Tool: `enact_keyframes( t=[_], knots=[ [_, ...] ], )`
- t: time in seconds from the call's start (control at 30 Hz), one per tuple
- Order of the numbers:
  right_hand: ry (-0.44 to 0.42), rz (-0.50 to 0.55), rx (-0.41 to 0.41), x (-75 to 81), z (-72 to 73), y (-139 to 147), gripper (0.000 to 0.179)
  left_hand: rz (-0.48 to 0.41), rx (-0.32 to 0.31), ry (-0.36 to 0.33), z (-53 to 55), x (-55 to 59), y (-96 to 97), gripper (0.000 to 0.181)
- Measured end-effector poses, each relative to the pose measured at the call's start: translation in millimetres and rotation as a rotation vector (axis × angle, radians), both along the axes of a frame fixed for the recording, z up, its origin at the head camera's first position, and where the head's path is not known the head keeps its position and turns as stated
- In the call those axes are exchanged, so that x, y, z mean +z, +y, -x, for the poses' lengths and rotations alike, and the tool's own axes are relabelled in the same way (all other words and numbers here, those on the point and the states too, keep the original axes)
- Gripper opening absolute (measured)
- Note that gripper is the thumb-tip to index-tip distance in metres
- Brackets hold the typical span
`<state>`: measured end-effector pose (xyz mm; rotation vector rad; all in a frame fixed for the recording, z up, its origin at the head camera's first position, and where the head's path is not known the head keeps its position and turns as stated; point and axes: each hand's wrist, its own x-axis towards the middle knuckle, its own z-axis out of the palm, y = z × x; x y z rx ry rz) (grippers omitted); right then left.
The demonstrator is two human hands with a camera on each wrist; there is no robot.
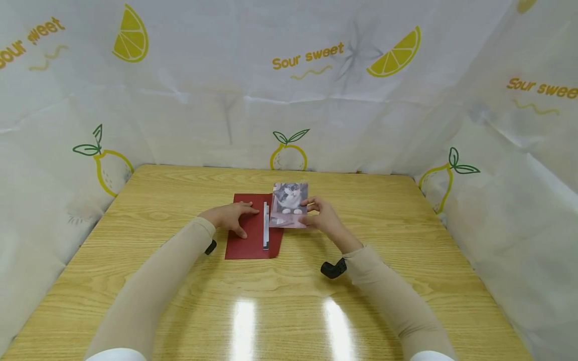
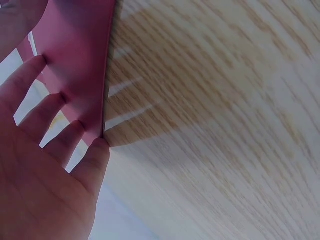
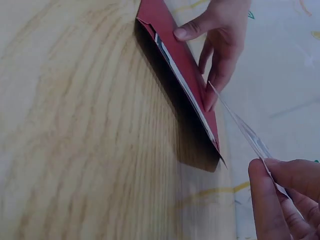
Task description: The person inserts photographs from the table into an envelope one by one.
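A red envelope (image 1: pixel 250 243) lies on the table, its flap turned out to the right. Pale card edges (image 1: pixel 266 233) poke out of its mouth. My left hand (image 1: pixel 231 218) rests on the envelope with fingers spread; the left wrist view shows those fingertips touching the red surface (image 2: pixel 77 60). My right hand (image 1: pixel 326 219) pinches a picture card (image 1: pixel 289 196) printed with a grey and white cat, by its right edge. In the right wrist view this thin card (image 3: pixel 250 137) is held edge-on, apart from the red body of the envelope (image 3: pixel 182 65).
The wooden table (image 1: pixel 289 286) reaches back to a white cloth (image 1: pixel 217 70) with lemon prints, which hangs behind and at both sides. Black wrist devices sit under the right wrist (image 1: pixel 333 269) and left wrist (image 1: pixel 210 247).
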<state>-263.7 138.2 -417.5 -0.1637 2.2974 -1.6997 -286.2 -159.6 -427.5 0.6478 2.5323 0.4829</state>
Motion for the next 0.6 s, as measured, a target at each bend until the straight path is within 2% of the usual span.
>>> enact_keyframes(
  t=[0.3, 0.6],
  knots=[
    [0.035, -0.137, -0.005, -6.9, -9.1, -4.6, 0.039, 0.019, -0.002, 0.0, 0.2, 1.0, -0.1, 0.08],
    [0.051, -0.211, -0.001, -6.4, -16.1, -7.3, 0.038, 0.008, -0.006, -0.002, -0.4, 1.8, 0.4, 0.081]
  ],
)
